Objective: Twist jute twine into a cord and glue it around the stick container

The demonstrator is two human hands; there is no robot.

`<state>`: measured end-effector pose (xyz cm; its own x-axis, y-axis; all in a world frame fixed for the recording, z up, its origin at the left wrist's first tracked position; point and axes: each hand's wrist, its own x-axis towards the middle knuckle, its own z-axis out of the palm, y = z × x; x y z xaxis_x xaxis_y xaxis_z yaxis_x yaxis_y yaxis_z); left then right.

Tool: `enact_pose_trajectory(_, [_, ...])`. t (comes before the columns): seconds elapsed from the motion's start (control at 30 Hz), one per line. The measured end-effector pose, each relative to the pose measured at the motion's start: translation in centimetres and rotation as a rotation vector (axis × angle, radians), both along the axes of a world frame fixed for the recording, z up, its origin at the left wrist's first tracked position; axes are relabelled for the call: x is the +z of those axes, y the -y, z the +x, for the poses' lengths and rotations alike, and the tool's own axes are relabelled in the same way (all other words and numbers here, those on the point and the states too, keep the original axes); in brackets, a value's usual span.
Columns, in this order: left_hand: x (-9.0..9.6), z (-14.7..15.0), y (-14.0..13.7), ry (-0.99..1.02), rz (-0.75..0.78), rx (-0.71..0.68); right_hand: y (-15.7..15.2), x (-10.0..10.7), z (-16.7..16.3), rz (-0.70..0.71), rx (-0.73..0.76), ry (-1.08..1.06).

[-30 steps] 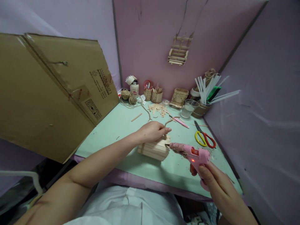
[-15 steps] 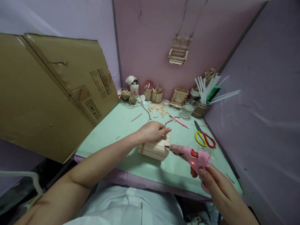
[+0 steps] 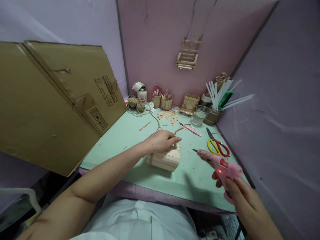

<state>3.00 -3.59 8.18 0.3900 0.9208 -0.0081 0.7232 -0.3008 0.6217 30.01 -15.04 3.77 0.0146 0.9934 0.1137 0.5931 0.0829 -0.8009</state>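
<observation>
A small bundle-like piece of pale wooden craft sticks (image 3: 165, 160) lies near the table's front edge, with a band of twine around its left end. My left hand (image 3: 161, 141) rests over its top, fingers closed around a length of brown twine (image 3: 182, 128) that sticks out beyond the thumb. The hand partly hides the wooden piece. To the right, my right hand (image 3: 241, 191) grips a pink hot glue gun (image 3: 221, 163) by its handle. A red light glows on the gun, and its dark nozzle points left, apart from the wood.
Scissors (image 3: 217, 146) with yellow and red handles lie beyond the glue gun. Loose sticks (image 3: 170, 116), a pink pen-like tool (image 3: 192, 130) and a plastic cup (image 3: 200, 115) are farther back. Glue sticks (image 3: 217, 93) stand in a pot at right. A large cardboard sheet (image 3: 57, 100) leans at left.
My right hand has drawn the glue gun away to the right and slightly down, so its nozzle has left the wooden piece. My left hand stays on the wood and twine.
</observation>
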Motion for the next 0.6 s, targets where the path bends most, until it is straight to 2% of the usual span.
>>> enact_pose_trajectory(0.17, [0.4, -0.3, 0.4, 0.069, 0.054, -0.111, -3.7, -4.4, -0.1, 0.188, -0.028, 0.318])
enact_pose_trajectory(0.27, [0.7, -0.7, 0.7, 0.128, 0.093, -0.246, -4.5, -7.0, 0.1, 0.263, -0.055, 0.486])
enact_pose_trajectory(0.33, [1.0, -1.1, 0.9, 0.123, 0.114, -0.311, -4.5, -7.9, 0.2, 0.278, -0.067, 0.561])
enact_pose_trajectory(0.4, [1.2, -1.6, 1.1, 0.087, 0.132, -0.373, -4.4, -7.8, 0.0, 0.272, -0.099, 0.585])
enact_pose_trajectory(0.5, [1.4, -2.3, 1.2, -0.004, 0.146, -0.443, -4.3, -5.8, -1.2, 0.327, -0.092, 0.466])
enact_pose_trajectory(0.6, [1.1, -2.9, 1.3, -0.104, 0.154, -0.459, -4.3, -3.0, -3.7, 0.371, 0.114, 0.253])
